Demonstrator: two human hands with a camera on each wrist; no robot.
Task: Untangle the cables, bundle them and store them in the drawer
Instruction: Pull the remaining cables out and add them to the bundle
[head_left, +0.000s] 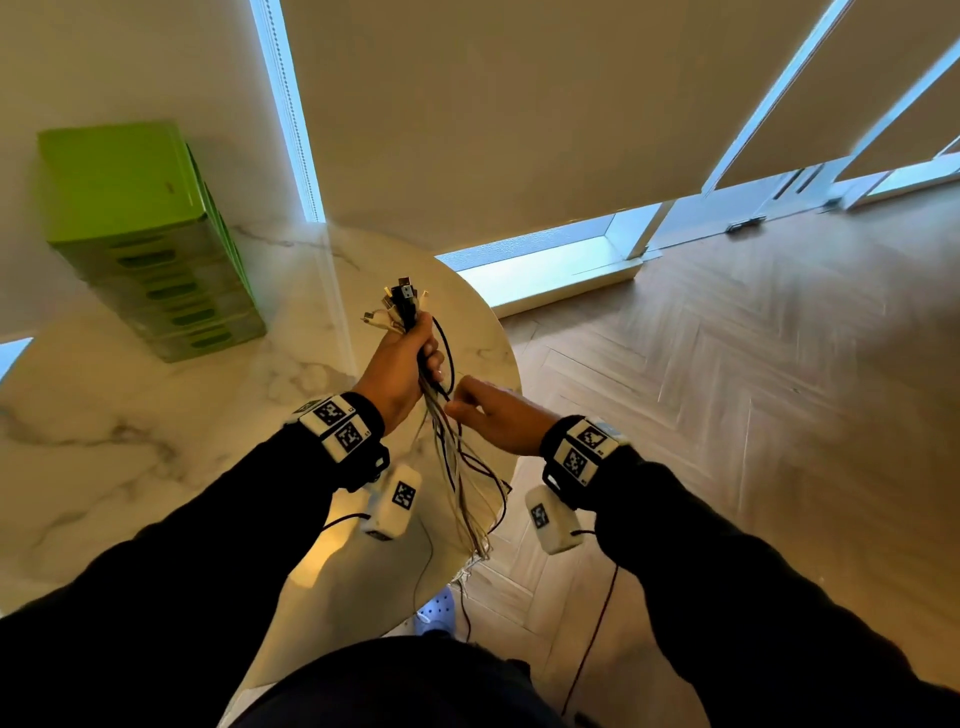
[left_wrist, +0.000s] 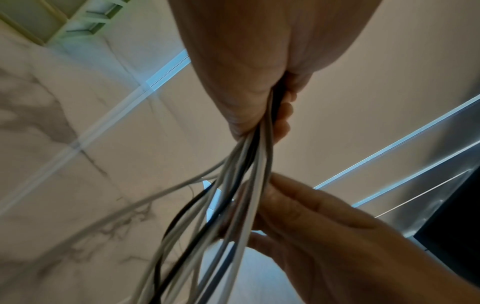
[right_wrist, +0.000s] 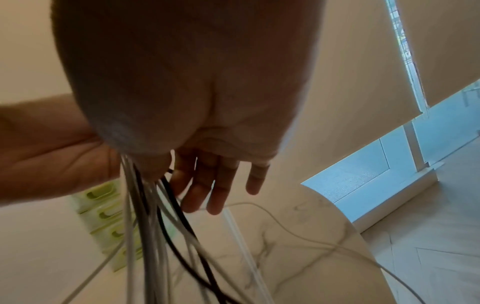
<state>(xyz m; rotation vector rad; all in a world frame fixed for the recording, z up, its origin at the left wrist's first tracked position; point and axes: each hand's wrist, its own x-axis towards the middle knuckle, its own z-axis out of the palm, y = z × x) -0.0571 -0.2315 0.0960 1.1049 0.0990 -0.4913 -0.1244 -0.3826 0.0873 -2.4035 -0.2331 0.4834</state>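
Note:
A bunch of white and black cables (head_left: 457, 467) hangs over the table's rounded edge. My left hand (head_left: 402, 371) grips the bunch in a fist just below its connector ends (head_left: 402, 301), which stick up. Under that fist my right hand (head_left: 493, 415) pinches the hanging strands between thumb and fingers. The left wrist view shows the cables (left_wrist: 259, 160) leaving the left fist (left_wrist: 246, 82) and passing through the right hand (left_wrist: 324, 236). Seen from the right wrist, the strands (right_wrist: 130, 236) drop blurred past the right hand (right_wrist: 194, 102). One thin white strand trails off across the table.
A green multi-drawer unit (head_left: 156, 234) stands at the back left of the marble table (head_left: 156, 441), all its drawers pushed in. Wood floor (head_left: 727, 415) lies to the right, with blinds and windows behind. A pale shoe (head_left: 436, 608) shows below the table edge.

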